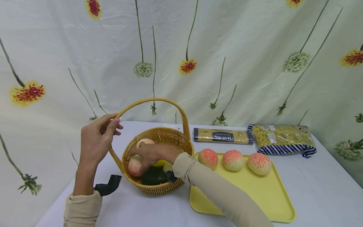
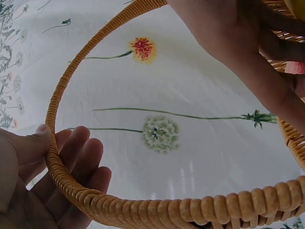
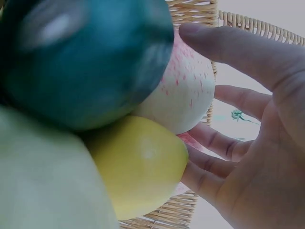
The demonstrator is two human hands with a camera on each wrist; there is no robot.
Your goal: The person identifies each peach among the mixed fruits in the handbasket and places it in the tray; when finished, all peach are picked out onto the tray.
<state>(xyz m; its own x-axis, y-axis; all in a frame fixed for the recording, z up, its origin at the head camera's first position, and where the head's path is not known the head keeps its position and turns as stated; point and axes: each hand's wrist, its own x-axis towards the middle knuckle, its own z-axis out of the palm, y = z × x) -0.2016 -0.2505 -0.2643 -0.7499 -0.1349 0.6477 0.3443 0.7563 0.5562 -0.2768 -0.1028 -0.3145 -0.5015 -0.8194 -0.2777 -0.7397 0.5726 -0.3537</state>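
Note:
My left hand point(image 1: 97, 135) pinches the arched handle point(image 1: 154, 99) of a wicker basket point(image 1: 154, 189) between thumb and fingers, on the handle's left side. Inside the basket, my right hand point(image 1: 148, 154) holds a pink-speckled peach point(image 1: 135, 166); in the right wrist view its thumb lies on one side of the peach point(image 3: 190, 90) and its fingers on the other. Another peach point(image 1: 146, 141) sits behind that hand. Around them in the basket lie a dark green rounded fruit point(image 1: 153, 176), a yellow fruit point(image 3: 138, 167) and a pale green one point(image 3: 43, 176).
Right of the basket is a yellow tray point(image 1: 246, 192) with three peaches point(image 1: 233, 160) along its far side. Behind the tray lie a long pasta packet point(image 1: 224, 136) and a bag of pasta point(image 1: 283, 138). A flower-patterned cloth point(image 1: 175, 41) hangs behind the table.

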